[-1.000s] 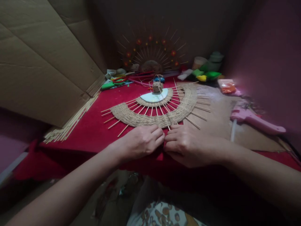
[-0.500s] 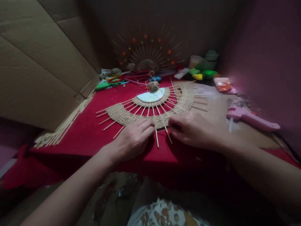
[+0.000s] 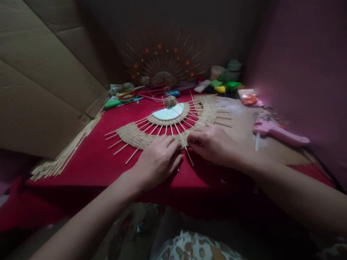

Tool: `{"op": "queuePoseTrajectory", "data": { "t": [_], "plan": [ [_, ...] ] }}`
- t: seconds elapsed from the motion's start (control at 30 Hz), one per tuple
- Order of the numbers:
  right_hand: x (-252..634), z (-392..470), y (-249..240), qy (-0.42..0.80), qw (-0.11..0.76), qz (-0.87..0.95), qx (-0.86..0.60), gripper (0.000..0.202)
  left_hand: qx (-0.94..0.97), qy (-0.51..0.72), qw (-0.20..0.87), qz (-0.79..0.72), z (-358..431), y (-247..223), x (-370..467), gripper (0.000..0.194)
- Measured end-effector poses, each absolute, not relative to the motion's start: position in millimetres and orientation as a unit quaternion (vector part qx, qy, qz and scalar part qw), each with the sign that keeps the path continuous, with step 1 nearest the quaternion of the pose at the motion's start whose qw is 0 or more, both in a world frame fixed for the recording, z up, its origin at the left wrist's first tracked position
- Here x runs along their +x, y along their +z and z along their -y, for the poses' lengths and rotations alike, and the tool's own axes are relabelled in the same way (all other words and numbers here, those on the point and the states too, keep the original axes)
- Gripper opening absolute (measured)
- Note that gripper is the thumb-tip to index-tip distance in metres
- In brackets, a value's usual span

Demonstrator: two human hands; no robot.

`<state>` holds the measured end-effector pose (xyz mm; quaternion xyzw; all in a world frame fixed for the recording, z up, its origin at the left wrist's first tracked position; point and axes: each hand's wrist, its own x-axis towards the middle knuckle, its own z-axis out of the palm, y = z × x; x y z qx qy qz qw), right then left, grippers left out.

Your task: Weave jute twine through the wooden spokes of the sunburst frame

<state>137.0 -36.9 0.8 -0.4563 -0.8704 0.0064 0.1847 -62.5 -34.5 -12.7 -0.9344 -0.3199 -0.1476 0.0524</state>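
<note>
A half-round fan of thin sticks with a wide woven twine band [image 3: 135,135] lies on the red cloth. Its centre is a pale blue half disc [image 3: 168,112], and a ball of twine [image 3: 170,101] rests at that disc's top edge. My left hand [image 3: 159,159] is curled over the band's lower edge, with its fingertips on the weave and a stick partly under it. Close by on the right, my right hand [image 3: 207,142] pinches at the same edge. The twine between the fingers is too small to make out.
A pink glue gun [image 3: 279,131] lies on cardboard at the right. Loose sticks [image 3: 67,151] lie at the left beside a cardboard panel [image 3: 40,83]. Scissors [image 3: 127,95], coloured packets [image 3: 231,86] and a flowered fan [image 3: 162,77] are at the back.
The view has shifted, so the table items appear further left. My left hand has moved slightly right along the band and now covers more of a stick. Both hands stay at the lower edge.
</note>
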Motion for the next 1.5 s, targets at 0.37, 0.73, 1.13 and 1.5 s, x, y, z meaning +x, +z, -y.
{"op": "queuePoseTrajectory", "data": {
  "t": [0.37, 0.73, 1.13, 1.5],
  "plan": [
    [155, 25, 14, 0.006, 0.159, 0.871, -0.465, 0.019, -0.907, -0.058, 0.133, 0.395, 35, -10, -47, 0.016],
    [176, 35, 36, 0.188, 0.02, 0.878, -0.439, 0.015, -0.914, -0.01, 0.12, 0.388, 31, -1, -64, 0.013],
    [174, 39, 28, 0.207, 0.015, 0.901, -0.38, 0.016, -0.962, -0.086, 0.064, 0.251, 24, 5, -44, 0.02],
    [176, 39, 27, 0.25, 0.012, 0.91, -0.33, 0.016, -0.985, 0.022, 0.14, 0.099, 9, 5, -27, 0.019]
  ]
}}
